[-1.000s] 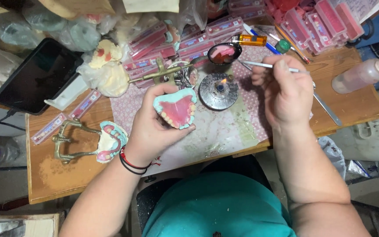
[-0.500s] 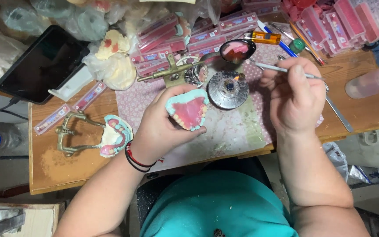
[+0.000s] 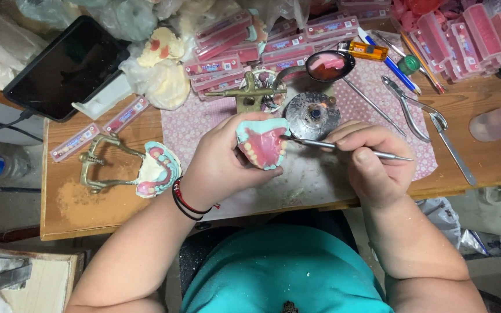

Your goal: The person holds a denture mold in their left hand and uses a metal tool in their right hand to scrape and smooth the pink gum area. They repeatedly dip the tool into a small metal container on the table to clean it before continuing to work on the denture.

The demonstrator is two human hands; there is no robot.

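My left hand (image 3: 221,162) holds a denture model (image 3: 262,142), pink wax with a row of teeth on a pale green cast, above the patterned mat. My right hand (image 3: 372,159) grips a thin metal wax tool (image 3: 343,148) like a pen, and its tip touches the right side of the denture. Just behind the two hands stands a small round metal burner (image 3: 311,113) with a tiny flame. A spoon with pink wax (image 3: 329,65) lies beyond the burner.
A brass articulator with a second denture (image 3: 140,168) sits on the wooden table (image 3: 76,214) to the left. A tablet (image 3: 65,66) lies far left. Several pink tooth boxes (image 3: 297,35), an orange lighter (image 3: 366,51), pens and pliers (image 3: 413,110) crowd the back and right.
My right hand has come down from the wax spoon with the tool, and its tip now meets the denture. My left hand still holds the denture, now lower in view.
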